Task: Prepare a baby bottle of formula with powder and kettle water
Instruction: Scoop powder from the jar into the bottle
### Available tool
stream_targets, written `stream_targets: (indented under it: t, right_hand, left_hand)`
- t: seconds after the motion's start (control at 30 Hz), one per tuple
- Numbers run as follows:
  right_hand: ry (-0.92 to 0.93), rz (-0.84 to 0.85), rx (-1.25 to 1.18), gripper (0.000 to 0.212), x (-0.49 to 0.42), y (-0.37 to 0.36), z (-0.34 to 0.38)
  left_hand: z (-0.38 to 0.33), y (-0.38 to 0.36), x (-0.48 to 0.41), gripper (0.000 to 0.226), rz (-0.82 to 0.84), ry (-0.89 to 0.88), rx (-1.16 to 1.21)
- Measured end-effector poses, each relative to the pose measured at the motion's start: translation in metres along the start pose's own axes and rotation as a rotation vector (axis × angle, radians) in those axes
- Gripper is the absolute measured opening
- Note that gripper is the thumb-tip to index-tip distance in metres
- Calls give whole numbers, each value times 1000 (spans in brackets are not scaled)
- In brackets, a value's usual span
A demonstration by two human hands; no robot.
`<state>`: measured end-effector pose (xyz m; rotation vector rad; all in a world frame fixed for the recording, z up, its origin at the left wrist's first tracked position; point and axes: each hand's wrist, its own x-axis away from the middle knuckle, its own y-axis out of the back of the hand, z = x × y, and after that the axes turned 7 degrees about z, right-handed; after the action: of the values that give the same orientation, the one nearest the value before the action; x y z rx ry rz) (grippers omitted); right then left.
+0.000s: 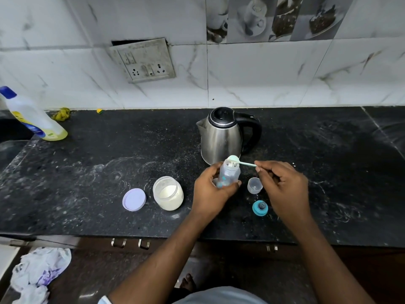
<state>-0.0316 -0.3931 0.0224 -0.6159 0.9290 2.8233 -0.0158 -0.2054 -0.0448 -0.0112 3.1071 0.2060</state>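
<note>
My left hand (213, 190) grips a clear baby bottle (229, 173) upright on the black counter, its mouth open. My right hand (282, 183) pinches the handle of a pale green scoop (235, 160), whose bowl is tipped over the bottle's mouth with white powder showing. An open jar of formula powder (168, 193) stands left of the bottle, its lilac lid (134, 199) lying flat beside it. A steel kettle (223, 134) with a black lid and handle stands just behind the bottle. The teal teat ring (260, 208) and a clear cap (254, 185) lie under my right hand.
A detergent bottle (32, 116) with a blue cap leans at the counter's (87, 172) far left beside a sink edge. A wall socket panel (143, 60) sits on the tiled wall. Crumpled plastic bags (39, 273) lie on the floor at lower left. Cabinet handles (131, 243) run below the counter edge.
</note>
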Motion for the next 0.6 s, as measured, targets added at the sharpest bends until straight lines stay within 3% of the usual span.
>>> stream_targets:
  t: [0.6]
  right_hand:
    - [44, 16, 16, 23, -6, -1, -2]
  left_hand:
    - [-4, 0, -6, 59, -8, -17, 13]
